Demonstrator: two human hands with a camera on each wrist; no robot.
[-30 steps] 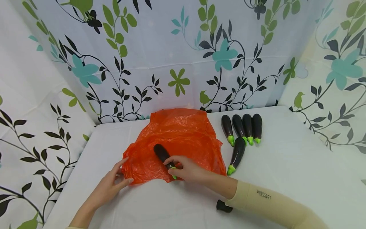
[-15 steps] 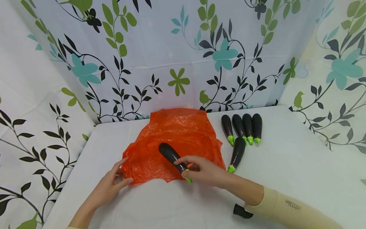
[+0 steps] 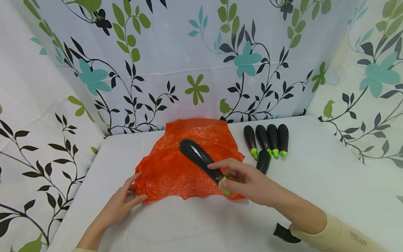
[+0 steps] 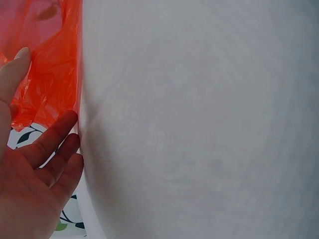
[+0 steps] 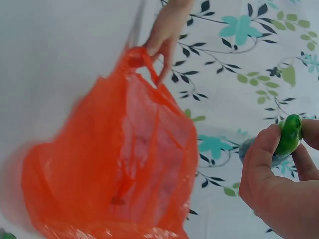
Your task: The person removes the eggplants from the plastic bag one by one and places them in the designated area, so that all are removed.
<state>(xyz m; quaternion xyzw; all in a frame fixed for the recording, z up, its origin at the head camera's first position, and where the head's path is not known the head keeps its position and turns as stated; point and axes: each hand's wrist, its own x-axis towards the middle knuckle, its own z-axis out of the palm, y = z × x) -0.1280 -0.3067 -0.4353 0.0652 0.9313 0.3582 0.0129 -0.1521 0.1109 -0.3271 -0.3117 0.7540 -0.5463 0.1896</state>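
Observation:
My right hand [image 3: 248, 180] pinches a dark purple eggplant [image 3: 196, 155] near its green stem end. Its rounded end points up and to the left, above a crumpled red-orange plastic bag [image 3: 163, 178]. In the right wrist view, thumb and fingers close on the green cap [image 5: 289, 135], and most of the eggplant is hidden behind them. At the bag's left side my left hand [image 3: 118, 203] rests with loosely bent, spread fingers touching its edge. The left wrist view shows that thumb against the bag's film [image 4: 47, 84].
Several eggplants [image 3: 282, 138] lie in a row at the back right of the white table [image 3: 195, 227]. One more eggplant [image 3: 263, 161] lies just in front of them, partly behind my right hand. A flower-patterned cloth [image 3: 176, 45] hangs behind the table.
My right hand has lifted the eggplant off the bag area and drawn it to the right. My left hand has stayed at the bag's edge.

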